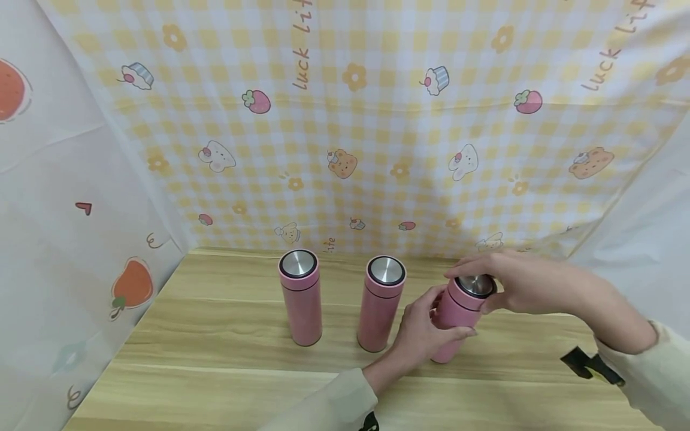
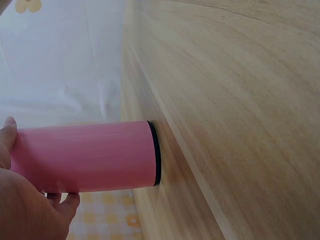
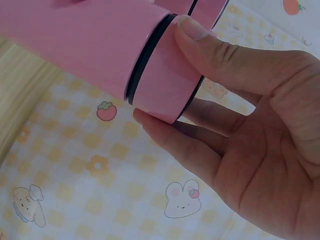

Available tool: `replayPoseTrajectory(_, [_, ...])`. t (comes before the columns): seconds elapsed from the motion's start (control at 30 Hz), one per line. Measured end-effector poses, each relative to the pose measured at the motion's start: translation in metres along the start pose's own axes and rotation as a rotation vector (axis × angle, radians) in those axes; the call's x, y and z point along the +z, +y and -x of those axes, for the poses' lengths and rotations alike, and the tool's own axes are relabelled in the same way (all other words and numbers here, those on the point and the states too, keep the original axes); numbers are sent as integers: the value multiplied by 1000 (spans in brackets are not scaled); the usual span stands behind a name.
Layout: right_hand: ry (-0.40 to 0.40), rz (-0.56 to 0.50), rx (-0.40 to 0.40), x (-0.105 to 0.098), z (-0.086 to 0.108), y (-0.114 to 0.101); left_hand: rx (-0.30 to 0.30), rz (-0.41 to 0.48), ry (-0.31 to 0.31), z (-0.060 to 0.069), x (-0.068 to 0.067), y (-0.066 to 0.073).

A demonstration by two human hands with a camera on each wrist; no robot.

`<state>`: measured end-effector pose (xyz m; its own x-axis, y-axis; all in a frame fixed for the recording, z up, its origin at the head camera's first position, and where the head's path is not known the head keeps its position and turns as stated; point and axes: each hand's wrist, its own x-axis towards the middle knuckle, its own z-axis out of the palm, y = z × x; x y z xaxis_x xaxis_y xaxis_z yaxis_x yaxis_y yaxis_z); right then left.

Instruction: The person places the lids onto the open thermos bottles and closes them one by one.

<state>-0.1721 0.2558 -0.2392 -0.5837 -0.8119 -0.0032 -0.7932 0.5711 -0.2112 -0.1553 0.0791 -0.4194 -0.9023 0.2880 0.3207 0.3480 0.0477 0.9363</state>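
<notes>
Three pink thermos bottles with silver-topped lids stand in a row in the head view. My left hand (image 1: 420, 329) grips the body of the rightmost thermos bottle (image 1: 458, 312), thumb on the near side. On that bottle's lid (image 1: 474, 285) is my right hand (image 1: 525, 281), fingers over the far edge and thumb on the near edge. In the right wrist view, thumb and fingers pinch the pink lid (image 3: 165, 75), which sits against the body with a black ring between. The left wrist view shows the bottle's black-rimmed base (image 2: 156, 154) at the table top.
The middle thermos bottle (image 1: 380, 314) stands just left of my left hand, the left thermos bottle (image 1: 304, 311) farther off. A wood-grain table (image 1: 232, 335) lies beneath. Behind it hangs a yellow checked cloth (image 1: 377, 197); white cloth (image 1: 48, 239) closes the left side.
</notes>
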Motion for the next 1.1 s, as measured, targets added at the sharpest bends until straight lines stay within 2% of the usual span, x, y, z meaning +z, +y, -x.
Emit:
replayPoseTrajectory(0.53, [29,70,16,3,0,-4,-1,14,5,0,0,1])
replayPoseTrajectory(1.1, [10,27,90,6,-4,-9,-8,14,-1,-1,-1,1])
